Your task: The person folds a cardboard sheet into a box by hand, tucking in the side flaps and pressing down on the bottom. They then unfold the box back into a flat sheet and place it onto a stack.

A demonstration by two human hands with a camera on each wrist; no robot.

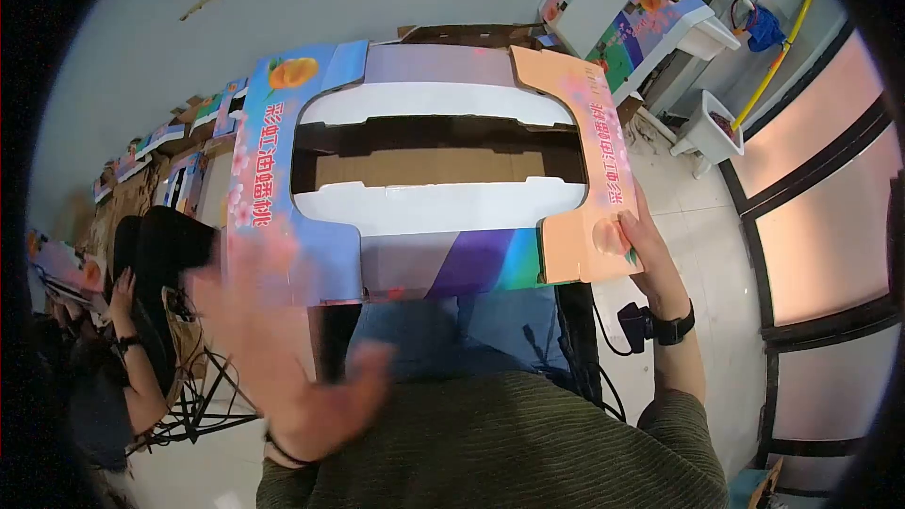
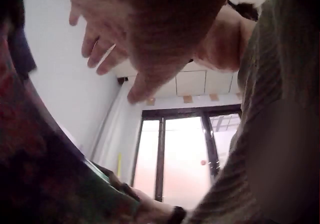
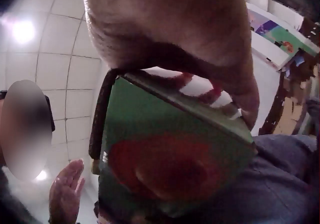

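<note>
A printed cardboard box (image 1: 405, 264) with a wide cut-out top lies across the person's lap, its blue end at the left and its peach-orange end at the right. Through the opening its brown inside shows. The right hand (image 1: 644, 236) holds the right end, thumb on the top face; in the right wrist view that hand (image 3: 175, 29) lies over the edge of the green side panel (image 3: 150, 114). The left hand (image 1: 302, 358), blurred, is raised before the box's left front corner with fingers spread; the left wrist view shows this hand (image 2: 135, 39) with straight fingers, holding nothing.
Printed cartons (image 1: 179, 137) line the left wall, and another person's arm (image 1: 141, 382) is beside them. A black metal frame (image 1: 203, 405) stands at the lower left. At the upper right are a printed carton (image 1: 627, 24), a white basin (image 1: 707, 132) and a yellow pole (image 1: 778, 57).
</note>
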